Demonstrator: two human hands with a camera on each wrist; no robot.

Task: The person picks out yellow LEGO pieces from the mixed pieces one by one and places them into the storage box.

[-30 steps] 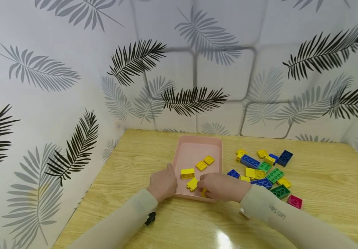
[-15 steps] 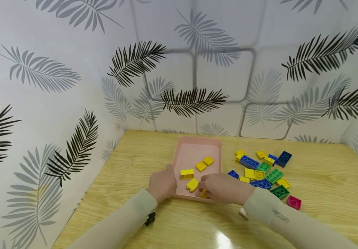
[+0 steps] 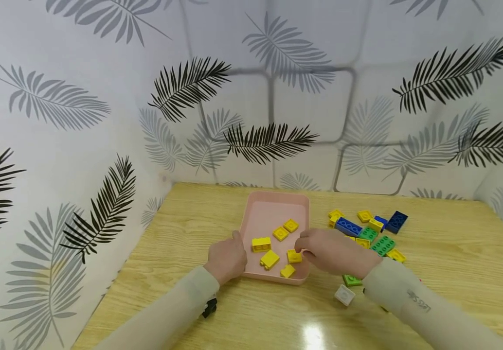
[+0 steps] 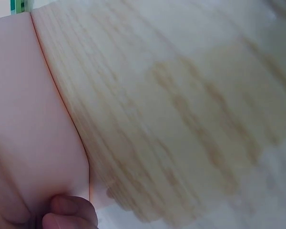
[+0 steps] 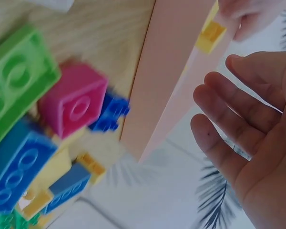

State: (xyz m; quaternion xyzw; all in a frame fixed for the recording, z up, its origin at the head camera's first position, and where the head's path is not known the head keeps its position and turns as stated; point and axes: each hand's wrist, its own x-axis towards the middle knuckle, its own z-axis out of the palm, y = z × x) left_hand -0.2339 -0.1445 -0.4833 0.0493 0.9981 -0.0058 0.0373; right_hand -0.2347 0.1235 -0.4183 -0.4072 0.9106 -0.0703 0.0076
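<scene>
In the head view a pink tray (image 3: 262, 214) lies on the wooden table, with several yellow bricks (image 3: 270, 260) inside, flat ones toward the back and taller ones nearer the front. My left hand (image 3: 227, 259) grips the tray's left wall; in the left wrist view its curled fingertips (image 4: 74, 210) show against the pink wall (image 4: 43, 109). Over the tray's right rim hovers my right hand (image 3: 336, 250). Its fingers are loosely bent and hold nothing, as the right wrist view shows. Just left of its fingertips sits a yellow brick (image 3: 294, 256) in the tray.
Right of the tray lies a loose group of bricks, among them a green one (image 3: 383, 246), a blue one (image 3: 349, 227) and a dark blue one (image 3: 397, 222). My right forearm hides part of it. A white brick (image 3: 344, 295) lies nearer the front. Patterned walls stand behind and left.
My right hand has let go of a yellow brick at the tray's front right and moved up and right to the rim. The left hand keeps its grip on the tray.
</scene>
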